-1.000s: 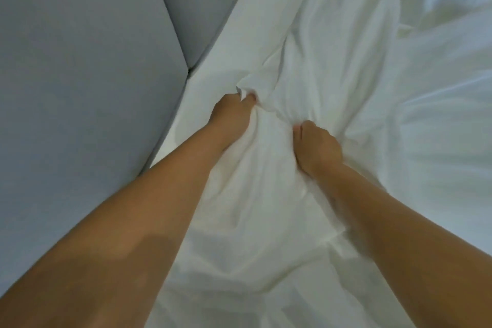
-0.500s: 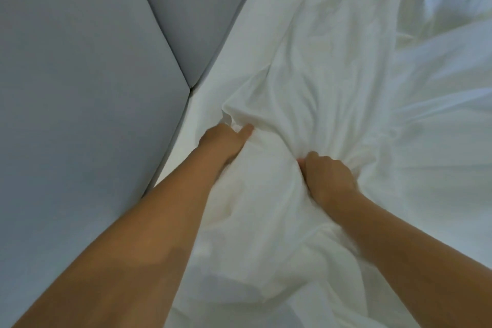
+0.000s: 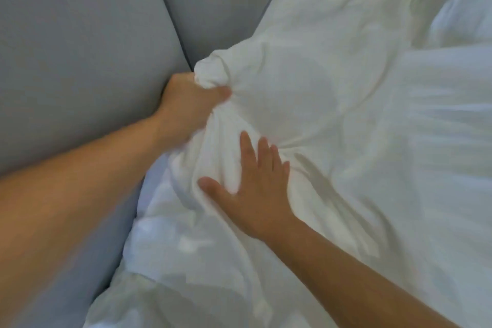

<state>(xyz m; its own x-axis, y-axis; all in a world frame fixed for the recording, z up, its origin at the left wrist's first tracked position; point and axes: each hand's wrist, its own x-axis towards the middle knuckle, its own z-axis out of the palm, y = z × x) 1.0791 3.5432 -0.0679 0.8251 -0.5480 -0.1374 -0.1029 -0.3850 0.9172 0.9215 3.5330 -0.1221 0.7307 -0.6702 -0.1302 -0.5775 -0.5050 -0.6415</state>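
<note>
The white duvet lies crumpled across the bed, filling the right side of the view, with its near edge pushed up against the grey padded wall. One corner is bunched into a knot right where the wall meets the bedding. The left hand is clenched around that knot, fingers wrapped tightly in the cloth. The right hand lies flat on the duvet just below it, fingers straight and spread, pressing down into the folds and grasping nothing. A seam runs slantwise down the grey padding toward the gripped corner.
</note>
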